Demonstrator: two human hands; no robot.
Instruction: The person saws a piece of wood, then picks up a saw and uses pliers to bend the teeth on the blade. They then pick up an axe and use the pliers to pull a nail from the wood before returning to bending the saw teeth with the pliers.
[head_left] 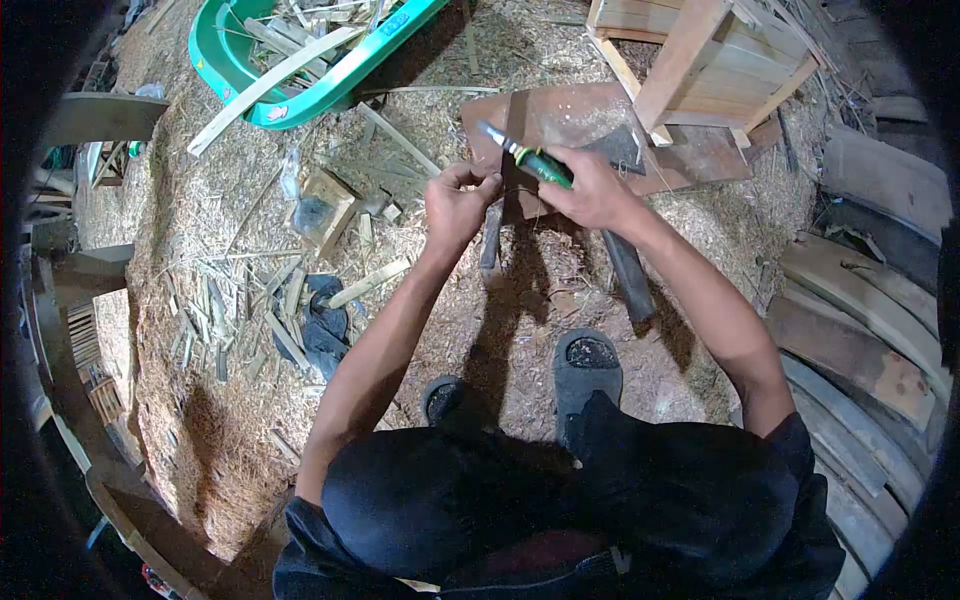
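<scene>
My right hand [598,190] is wrapped round a green-handled screwdriver [543,166], its metal end pointing up and to the left. Just left of it, my left hand [462,205] is closed in a pinch; anything between the fingertips is too small to make out. Beneath both hands lies a reddish-brown board [560,110]. A narrow dark strip [490,237] extends below my left fingertips. Under my right wrist a dark handle [628,277] slants down, and a dark flat piece [622,148] shows above that hand.
A green plastic tub [290,112] full of wood scraps stands at the upper left. A slatted wooden frame [690,75] is at the upper right. Curved planks [860,300] are stacked on the right. Offcuts, a dark cloth [322,325] and a small wooden block [325,210] lie among shavings.
</scene>
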